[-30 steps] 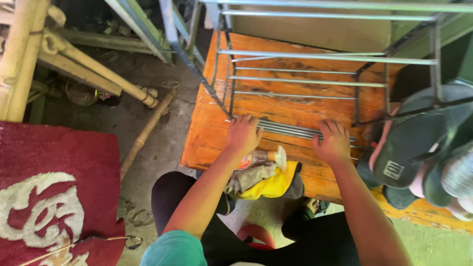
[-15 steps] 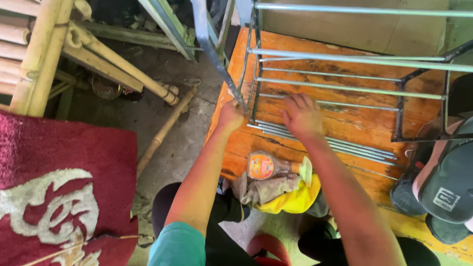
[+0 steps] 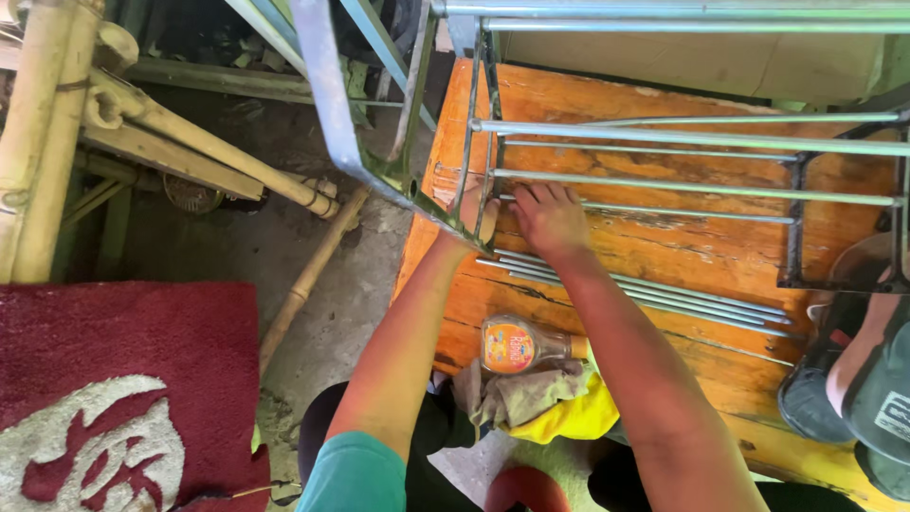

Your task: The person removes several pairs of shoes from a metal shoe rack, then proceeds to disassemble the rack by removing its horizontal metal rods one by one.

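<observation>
Head view, looking down. We see an orange wooden tabletop, worn and scratched, carrying a grey metal rack frame of thin rods that spans most of its far half. Our left hand is at the tabletop's left edge, partly hidden behind a slanting grey bar of the frame; the fingers seem curled round an upright rod there, but we cannot tell for sure whether that grip is closed. Our right hand lies just beside it, palm down and fingers spread flat on the wood under the frame's rods; its grip is open, holding nothing.

A bundle of loose metal rods lies on the tabletop, running from just below the right hand toward the right edge. Near the near edge, between the two forearms, lies a small bottle with an orange label, on its side. Next to it a grey rag and a yellow cloth hang over the near edge.

Left of the tabletop: bamboo poles on the dirt floor, and a red mat with a white pattern. At the right edge, dark shoes of another person.
</observation>
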